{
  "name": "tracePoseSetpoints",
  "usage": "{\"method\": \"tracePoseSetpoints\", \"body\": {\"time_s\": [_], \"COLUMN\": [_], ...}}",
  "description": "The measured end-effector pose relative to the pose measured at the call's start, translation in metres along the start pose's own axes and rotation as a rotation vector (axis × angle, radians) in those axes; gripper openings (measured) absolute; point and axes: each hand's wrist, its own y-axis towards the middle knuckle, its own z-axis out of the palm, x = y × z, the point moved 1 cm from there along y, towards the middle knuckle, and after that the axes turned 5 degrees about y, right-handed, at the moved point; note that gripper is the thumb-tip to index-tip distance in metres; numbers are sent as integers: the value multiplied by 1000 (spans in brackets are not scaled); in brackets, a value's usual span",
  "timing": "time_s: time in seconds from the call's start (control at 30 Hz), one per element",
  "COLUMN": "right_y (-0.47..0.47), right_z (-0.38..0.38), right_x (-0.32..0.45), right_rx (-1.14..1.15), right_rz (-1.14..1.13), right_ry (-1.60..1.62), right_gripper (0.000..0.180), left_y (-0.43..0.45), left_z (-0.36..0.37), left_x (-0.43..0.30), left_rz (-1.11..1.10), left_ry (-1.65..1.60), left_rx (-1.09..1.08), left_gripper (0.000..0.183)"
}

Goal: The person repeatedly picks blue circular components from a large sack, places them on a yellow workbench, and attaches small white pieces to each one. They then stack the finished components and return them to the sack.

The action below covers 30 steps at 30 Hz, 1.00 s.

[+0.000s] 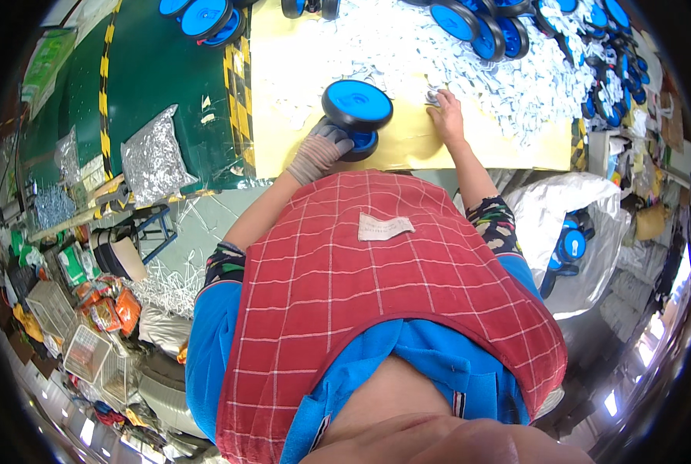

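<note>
My left hand [320,149], in a striped knit glove, holds a wheel assembly [358,104] with blue discs and black rims at the near side of the yellow-covered table. One wheel sits above the other. My right hand [449,119] is bare and rests over the yellow sheet [403,142], its thumb and fingertips at a small grey-white piece [432,95] by the edge of a wide pile of small pale pieces [496,87]. Whether the fingers grip that piece, I cannot tell.
More blue and black wheels [487,29] lie at the back right and back left. A clear bag of small metal parts [157,156] lies on the green surface [148,75] at left. An open white sack [592,243] with wheels stands at right; baskets [87,354] are at lower left.
</note>
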Motion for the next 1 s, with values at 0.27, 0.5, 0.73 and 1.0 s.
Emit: {"method": "tracePoseSetpoints", "body": {"time_s": [0.27,0.5,0.73,1.0], "right_y": [-13,-28,-34,-41], "right_z": [20,-2,0,-40], "right_x": [-16,4,0,155], "right_rx": [6,-62,-28,-43], "right_rz": [325,319,305,-162], "right_ry": [333,-67,-44,380], "right_gripper": [30,46,39,36], "left_y": [-14,-28,20,3], "left_z": [33,-14,-13,-11], "left_x": [-4,-14,10,9], "left_rz": [-285,-908,-866,-886], "left_ry": [131,-1197,-994,-1716], "left_rx": [331,-185,-286,-36], "left_gripper": [35,46,50,37]}}
